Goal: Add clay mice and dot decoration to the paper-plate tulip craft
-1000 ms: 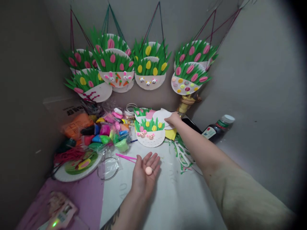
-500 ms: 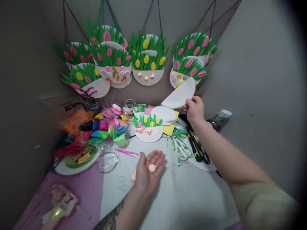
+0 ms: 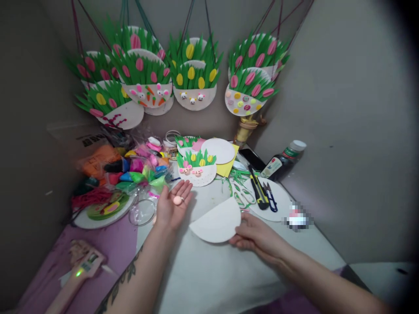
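Observation:
My left hand (image 3: 175, 205) is palm up with its fingers stretched out, holding a small peach clay ball (image 3: 177, 200) on them. To its right, my right hand (image 3: 250, 233) grips the right edge of a white half paper plate (image 3: 218, 222) between thumb and fingers. The half plate is tilted above the table, straight edge up and blank side towards me. A bit of peach material (image 3: 154, 218) shows partly behind my left wrist. Beyond my hands lies a paper-plate basket (image 3: 198, 175) with green paper grass, yellow and pink paper flowers and two pink-eared animal heads.
Bags of coloured clay (image 3: 137, 170) crowd the back left. White scissors (image 3: 242, 194), a yellow-black cutter (image 3: 260, 192) and thread snips (image 3: 270, 198) lie at the right, near a dark bottle (image 3: 284, 159). A glue gun (image 3: 81, 268) with a green light is front left. Finished baskets (image 3: 194, 93) hang behind.
My right hand has brought the half plate down and towards me from in front of the hanging baskets. My left hand, still carrying the ball, appears farther left. The view has shifted slightly.

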The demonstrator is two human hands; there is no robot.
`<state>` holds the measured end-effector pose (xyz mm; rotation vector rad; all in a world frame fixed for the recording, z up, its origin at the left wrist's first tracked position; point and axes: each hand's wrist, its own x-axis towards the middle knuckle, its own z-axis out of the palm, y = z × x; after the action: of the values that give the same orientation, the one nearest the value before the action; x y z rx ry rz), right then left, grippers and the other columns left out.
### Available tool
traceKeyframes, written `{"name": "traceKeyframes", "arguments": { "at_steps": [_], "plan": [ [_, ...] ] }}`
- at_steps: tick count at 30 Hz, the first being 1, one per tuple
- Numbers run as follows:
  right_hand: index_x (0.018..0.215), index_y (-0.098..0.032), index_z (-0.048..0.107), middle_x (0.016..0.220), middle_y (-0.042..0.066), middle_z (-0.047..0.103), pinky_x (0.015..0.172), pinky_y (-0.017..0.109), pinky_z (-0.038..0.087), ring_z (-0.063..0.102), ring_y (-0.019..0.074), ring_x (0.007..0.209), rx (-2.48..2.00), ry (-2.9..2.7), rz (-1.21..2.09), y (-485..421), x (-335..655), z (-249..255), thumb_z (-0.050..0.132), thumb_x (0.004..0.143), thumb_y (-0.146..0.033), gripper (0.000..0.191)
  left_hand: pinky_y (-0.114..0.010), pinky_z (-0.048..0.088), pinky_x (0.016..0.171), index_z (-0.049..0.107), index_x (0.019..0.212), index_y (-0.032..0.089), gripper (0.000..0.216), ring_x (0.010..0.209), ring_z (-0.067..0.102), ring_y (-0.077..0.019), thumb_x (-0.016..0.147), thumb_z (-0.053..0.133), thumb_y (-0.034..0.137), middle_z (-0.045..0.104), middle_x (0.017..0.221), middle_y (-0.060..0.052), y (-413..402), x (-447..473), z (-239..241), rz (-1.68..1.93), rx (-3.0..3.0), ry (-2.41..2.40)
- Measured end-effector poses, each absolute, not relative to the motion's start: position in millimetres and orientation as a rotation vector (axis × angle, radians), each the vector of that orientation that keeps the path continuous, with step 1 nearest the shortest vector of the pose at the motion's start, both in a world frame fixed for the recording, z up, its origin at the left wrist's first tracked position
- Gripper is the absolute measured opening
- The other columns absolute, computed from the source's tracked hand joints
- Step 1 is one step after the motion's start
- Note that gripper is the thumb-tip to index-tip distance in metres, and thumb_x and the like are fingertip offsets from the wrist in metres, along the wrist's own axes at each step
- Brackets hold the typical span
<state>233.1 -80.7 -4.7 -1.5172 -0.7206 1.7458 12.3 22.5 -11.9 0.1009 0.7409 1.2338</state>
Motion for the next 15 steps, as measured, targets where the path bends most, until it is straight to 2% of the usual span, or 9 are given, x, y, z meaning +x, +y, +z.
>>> {"name": "traceKeyframes", "arguments": {
  "at_steps": [4, 7, 9, 10, 12, 15],
  "plan": [
    [0.095, -0.017, 0.054, 0.09, 0.007, 0.071, 0.062, 0.019, 0.052, 0.071, 0.0132, 0.077, -1.454, -0.681, 1.95, -75.5, 211.2, -0.6, 0.071, 0.068, -0.025, 0.033, -0.037, 0.056, 0.084, 0.061, 0.112, 0.008, 0.054, 0.118, 0.057, -0.0295, 0.095, 0.032, 0.049, 0.06, 0.127, -0.019, 17.1, 11.2, -7.7, 1.245, 0.172, 0.615],
    [0.091, -0.018, 0.056, 0.084, 0.006, 0.071, 0.057, 0.024, 0.051, 0.07, 0.0156, 0.069, -1.633, -0.922, 1.921, -74.4, 215.7, -2.0, 0.064, 0.074, -0.03, 0.023, -0.038, 0.056, 0.084, 0.058, 0.12, 0.008, 0.054, 0.121, 0.055, -0.0294, 0.095, 0.031, 0.048, 0.058, 0.129, -0.02, 17.7, 9.6, -9.6, 1.263, 0.146, 0.596],
    [0.083, -0.019, 0.059, 0.074, 0.004, 0.069, 0.059, 0.03, 0.051, 0.067, 0.0177, 0.065, -1.735, -1.433, 1.554, -74.2, 220.6, -3.7, 0.057, 0.079, -0.03, 0.012, -0.039, 0.056, 0.084, 0.055, 0.125, 0.009, 0.055, 0.122, 0.054, -0.0296, 0.095, 0.029, 0.048, 0.057, 0.13, -0.021, 18.3, 9.2, -10.1, 1.278, 0.11, 0.58],
    [0.08, -0.019, 0.061, 0.074, 0.005, 0.069, 0.065, 0.033, 0.052, 0.066, 0.0193, 0.069, -1.687, -1.714, 1.296, -73.3, 221.2, -4.7, 0.055, 0.08, -0.027, 0.01, -0.04, 0.056, 0.084, 0.054, 0.126, 0.01, 0.056, 0.123, 0.054, -0.0298, 0.095, 0.028, 0.049, 0.056, 0.131, -0.021, 18.0, 9.6, -9.8, 1.282, 0.094, 0.564],
    [0.087, -0.02, 0.066, 0.091, 0.008, 0.071, 0.083, 0.04, 0.05, 0.064, 0.023, 0.091, -1.442, -2.131, 0.821, -68.9, 216.5, -7.6, 0.055, 0.081, -0.02, 0.013, -0.042, 0.055, 0.084, 0.052, 0.129, 0.012, 0.06, 0.124, 0.052, -0.0307, 0.095, 0.026, 0.053, 0.056, 0.132, -0.02, 15.6, 11.8, -8.7, 1.277, 0.072, 0.519],
    [0.11, -0.021, 0.063, 0.119, 0.01, 0.064, 0.095, 0.044, 0.045, 0.055, 0.026, 0.113, -1.221, -2.412, 0.46, -56.6, 199.3, -16.5, 0.059, 0.079, -0.016, 0.031, -0.044, 0.054, 0.086, 0.051, 0.131, 0.014, 0.063, 0.126, 0.05, -0.0319, 0.093, 0.025, 0.058, 0.054, 0.134, -0.019, 10.2, 16.0, -7.9, 1.245, 0.056, 0.46]
  ]
}}
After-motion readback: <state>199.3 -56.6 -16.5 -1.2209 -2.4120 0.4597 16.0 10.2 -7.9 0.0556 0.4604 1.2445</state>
